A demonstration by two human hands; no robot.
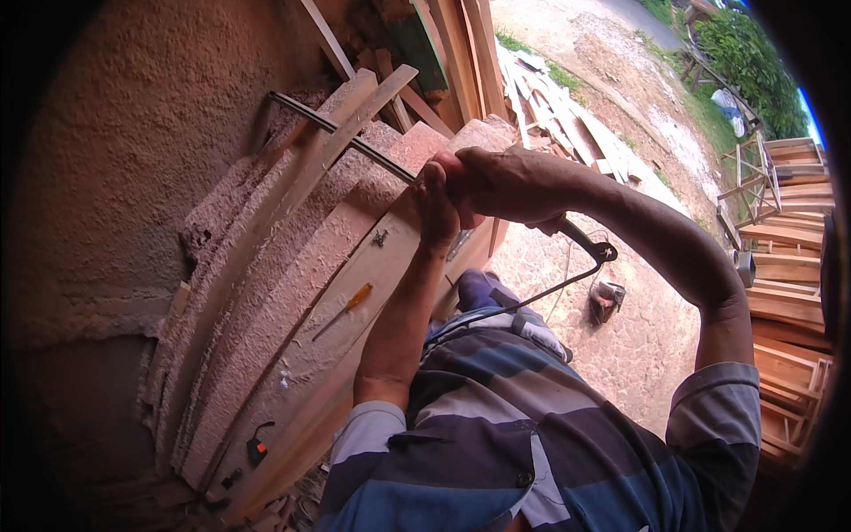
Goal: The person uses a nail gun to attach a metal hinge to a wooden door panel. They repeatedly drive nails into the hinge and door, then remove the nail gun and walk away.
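A long, thin, dark metal bar (372,152) slants over the far end of a broad, pale wooden plank (297,359). Above that end, the left hand (434,204) and right hand (519,184) press together, both curled closed around the bar; their fingers hide the gripped part. Right of the plank, a bent dark metal piece (605,252) emerges below the right hand. On the plank lies a yellow-handled screwdriver (359,297); at its near end, an orange-and-black tape measure (256,449). Rough, pinkish boards (284,293) stand left of the plank.
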